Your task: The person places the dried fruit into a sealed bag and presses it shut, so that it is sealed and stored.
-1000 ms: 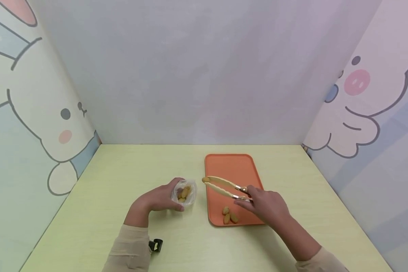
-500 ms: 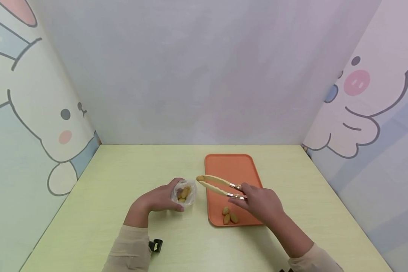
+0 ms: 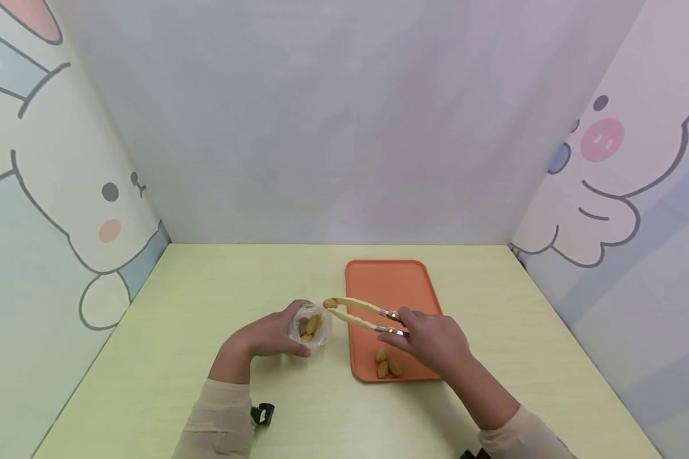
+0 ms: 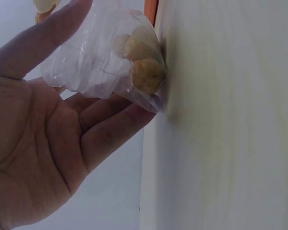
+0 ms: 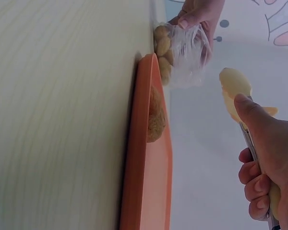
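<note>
My left hand [image 3: 272, 331] curls round a clear plastic bag [image 3: 325, 338] standing on the table, its mouth open upward. Inside lie several small brown oval pieces [image 3: 312, 325] that look like baby potatoes; the left wrist view shows one piece [image 4: 147, 75] through the plastic. With my right hand [image 3: 436, 343] I grip tongs [image 3: 360, 304] with cream tips and metal arms. A brown potato-like piece [image 3: 330, 303] sits between the tips, close above the bag's right rim. In the right wrist view the cream tips [image 5: 236, 82] hide that piece.
Right of the bag lies an orange rectangular tray [image 3: 387, 280], under the tongs and right hand. Three more brown pieces [image 3: 383, 369] rest in its near left part. A black strap piece [image 3: 263, 414] shows beside the left sleeve. Walls enclose the table's back and sides.
My right hand has carried the tongs and the pinched piece leftward, from the tray's left edge to the bag's rim. The left hand and bag have stayed put.
</note>
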{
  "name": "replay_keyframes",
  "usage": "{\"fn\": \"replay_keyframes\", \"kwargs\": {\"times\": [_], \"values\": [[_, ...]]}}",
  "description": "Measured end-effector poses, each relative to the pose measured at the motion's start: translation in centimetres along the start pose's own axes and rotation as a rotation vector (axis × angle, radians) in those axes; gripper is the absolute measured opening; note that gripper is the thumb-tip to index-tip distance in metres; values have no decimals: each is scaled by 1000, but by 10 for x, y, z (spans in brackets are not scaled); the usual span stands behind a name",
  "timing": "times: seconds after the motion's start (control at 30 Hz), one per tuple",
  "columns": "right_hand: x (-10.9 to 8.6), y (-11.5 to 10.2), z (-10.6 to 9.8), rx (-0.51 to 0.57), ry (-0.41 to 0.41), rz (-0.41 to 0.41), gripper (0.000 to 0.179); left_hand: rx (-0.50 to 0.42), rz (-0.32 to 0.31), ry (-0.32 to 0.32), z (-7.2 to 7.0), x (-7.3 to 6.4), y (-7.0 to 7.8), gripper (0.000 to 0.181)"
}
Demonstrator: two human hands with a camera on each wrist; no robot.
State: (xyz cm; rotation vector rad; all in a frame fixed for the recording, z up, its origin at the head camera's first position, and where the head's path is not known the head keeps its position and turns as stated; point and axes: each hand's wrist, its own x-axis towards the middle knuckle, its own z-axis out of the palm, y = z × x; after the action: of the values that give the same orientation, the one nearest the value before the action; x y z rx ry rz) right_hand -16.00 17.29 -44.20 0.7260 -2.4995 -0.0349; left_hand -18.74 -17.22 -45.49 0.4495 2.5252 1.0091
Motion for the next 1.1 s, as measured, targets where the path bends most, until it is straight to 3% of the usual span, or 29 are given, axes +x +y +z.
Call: {"fn": "replay_keyframes", "kwargs": {"times": [0.33, 0.97, 1.1], "values": [[7, -7, 0, 11, -43, -5, 58, 3, -1, -1, -1, 1, 0, 88], [17, -17, -1, -31, -51, -40, 57, 1, -9, -3, -1, 1, 1, 87], [20, -18, -3, -5, -85, -11, 57, -10, 0, -5, -1, 2, 1, 87]]}}
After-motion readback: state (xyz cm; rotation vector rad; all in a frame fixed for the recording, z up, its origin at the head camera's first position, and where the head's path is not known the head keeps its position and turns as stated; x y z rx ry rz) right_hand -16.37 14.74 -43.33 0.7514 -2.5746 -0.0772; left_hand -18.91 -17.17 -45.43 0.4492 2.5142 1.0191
